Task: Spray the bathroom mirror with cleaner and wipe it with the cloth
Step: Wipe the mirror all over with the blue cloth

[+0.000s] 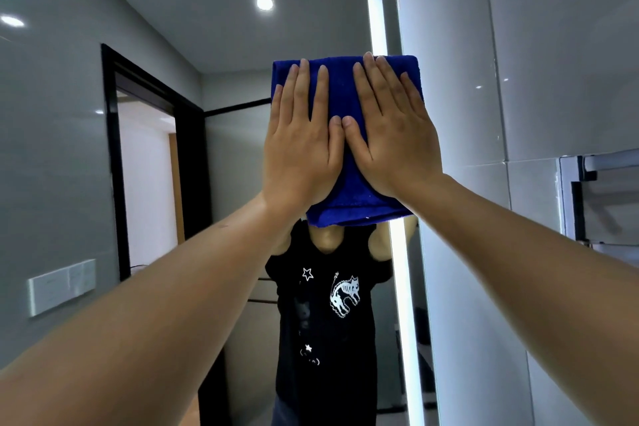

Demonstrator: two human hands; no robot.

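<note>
Head view puts me right up against the mirror (207, 79), looking along both bare forearms as they reach up to the glass. I see a folded blue cloth (345, 93) held flat against the mirror, near its right edge and just inside the lit strip (375, 21) that runs around the frame. My left hand (301, 145) lies spread on the left half of the cloth, fingers straight and pointing up, palm pressing it to the glass. My right hand (394, 135) does the same on the right half, fingers straight and slightly fanned. The two thumbs touch at the middle of the cloth. The cloth's lower hem hangs free below both wrists, and its top edge shows just above the fingertips.

In the reflection below the cloth I see a black T-shirt (325, 304) with a white cat print and small stars; the face is hidden behind the cloth. The reflection also shows a dark door frame (114, 166) on the left, a white wall switch plate (62, 285), and a round ceiling light (264, 3). Grey glossy wall tiles (518, 45) stand to the right of the mirror
</note>
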